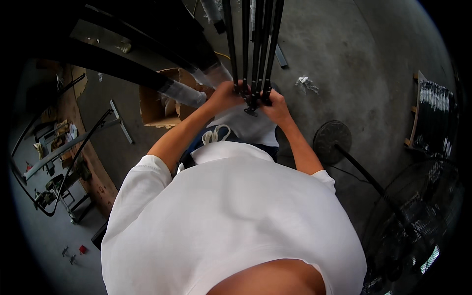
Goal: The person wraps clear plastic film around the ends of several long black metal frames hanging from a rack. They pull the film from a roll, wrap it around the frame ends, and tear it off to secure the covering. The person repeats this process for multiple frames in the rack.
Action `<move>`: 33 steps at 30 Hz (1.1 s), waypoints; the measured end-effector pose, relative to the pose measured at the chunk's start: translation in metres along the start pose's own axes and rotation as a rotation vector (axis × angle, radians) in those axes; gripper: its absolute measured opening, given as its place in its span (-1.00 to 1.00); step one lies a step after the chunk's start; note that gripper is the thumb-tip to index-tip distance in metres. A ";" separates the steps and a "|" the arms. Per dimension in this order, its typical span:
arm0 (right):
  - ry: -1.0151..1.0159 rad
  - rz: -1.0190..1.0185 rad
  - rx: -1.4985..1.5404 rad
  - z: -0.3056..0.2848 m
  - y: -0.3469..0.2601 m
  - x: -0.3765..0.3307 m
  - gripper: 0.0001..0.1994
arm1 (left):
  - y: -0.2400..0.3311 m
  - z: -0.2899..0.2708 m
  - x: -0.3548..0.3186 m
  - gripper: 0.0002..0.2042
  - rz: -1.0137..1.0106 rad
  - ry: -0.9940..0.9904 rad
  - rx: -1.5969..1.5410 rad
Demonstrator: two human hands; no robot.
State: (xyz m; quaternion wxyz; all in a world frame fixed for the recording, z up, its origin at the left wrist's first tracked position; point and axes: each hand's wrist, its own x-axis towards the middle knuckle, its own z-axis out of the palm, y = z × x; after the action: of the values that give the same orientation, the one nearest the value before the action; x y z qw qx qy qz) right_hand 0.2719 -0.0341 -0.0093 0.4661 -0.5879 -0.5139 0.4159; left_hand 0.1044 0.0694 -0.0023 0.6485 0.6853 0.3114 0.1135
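Note:
Several long black metal bars [255,54] run side by side away from me, their near ends gathered in front of my body. From the left side my left hand [227,97] is closed around these ends, its fingers partly hidden by the bars. On the right, my right hand [276,109] grips the outermost bars near their ends. A small dark fitting [251,110] shows at the bar ends between the hands. Just left of my left hand lie thick black bundles whose ends are wrapped in clear plastic film [184,93].
An open cardboard box [153,109] sits on the floor at left, near a metal frame [69,145] and scattered tools. To the right stand a floor fan's round base [332,141] and its wire cage [418,221]. Behind it is a film-wrapped stack [432,118]. Crumpled plastic [307,84] lies ahead.

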 end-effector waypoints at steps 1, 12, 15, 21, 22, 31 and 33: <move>0.005 -0.004 0.008 0.001 -0.003 0.000 -0.74 | -0.003 0.002 0.001 -0.74 -0.009 0.010 0.010; 0.003 -0.054 -0.071 0.000 -0.003 -0.003 -0.69 | 0.000 -0.002 0.006 -0.66 -0.002 -0.152 0.041; 0.004 -0.018 -0.057 0.000 0.002 -0.006 -0.70 | 0.011 -0.003 0.004 -0.65 -0.010 -0.195 -0.048; -0.025 0.025 -0.044 -0.003 -0.004 -0.009 -0.73 | 0.028 -0.022 0.006 -0.61 0.067 -0.308 0.336; -0.032 0.033 -0.036 -0.003 -0.005 -0.010 -0.73 | 0.029 -0.022 0.005 -0.63 0.054 -0.290 0.363; -0.065 0.101 -0.041 -0.008 -0.010 -0.010 -0.77 | 0.051 -0.018 -0.008 -0.82 0.082 -0.108 0.684; -0.071 0.125 -0.025 -0.008 -0.006 -0.012 -0.77 | 0.048 -0.016 -0.006 -0.85 0.146 -0.057 0.692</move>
State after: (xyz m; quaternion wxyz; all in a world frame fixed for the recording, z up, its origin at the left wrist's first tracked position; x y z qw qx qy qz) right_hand 0.2771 -0.0468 -0.0017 0.4133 -0.6094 -0.4975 0.4586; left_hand 0.1039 0.0811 0.0471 0.3763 0.8877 0.2636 0.0281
